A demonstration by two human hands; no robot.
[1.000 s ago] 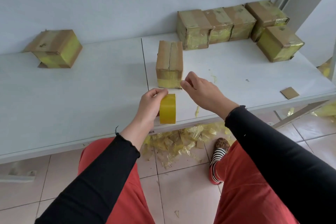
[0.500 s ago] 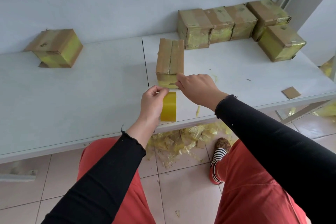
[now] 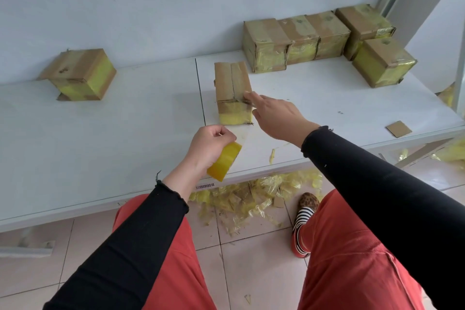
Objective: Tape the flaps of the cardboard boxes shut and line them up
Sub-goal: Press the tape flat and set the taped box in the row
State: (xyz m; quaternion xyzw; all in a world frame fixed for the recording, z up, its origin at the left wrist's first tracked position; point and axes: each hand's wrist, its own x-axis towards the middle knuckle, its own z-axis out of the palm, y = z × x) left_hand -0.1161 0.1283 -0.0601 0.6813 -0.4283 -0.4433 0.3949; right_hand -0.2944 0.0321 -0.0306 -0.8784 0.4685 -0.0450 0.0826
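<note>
Tape (image 3: 245,118) is now running from the roll (image 3: 224,161), gripped in the left hand (image 3: 210,142), up the box (image 3: 232,92) at 12 o'clock; right hand (image 3: 274,114) fingers, extended, are pressing it onto the seam. Sealing is starting.

Seven cardboard boxes (image 3: 232,88); one tape roll (image 3: 224,160); one cardboard scrap (image 3: 398,129); two hands (image 3: 275,116).

Soft, even daylight fills the scene, bright but flat, with no hard glare. Shadows are faint: a pale one lies under the box (image 3: 232,93) on the white tabletop (image 3: 125,133), a darker band beneath the tabletop edge. Focus is fairly sharp at the centre (fingertips slightly smeared). Wide-angle distortion bows the tabletop edge and stretches the sleeves (image 3: 377,196) toward the corners.
</note>
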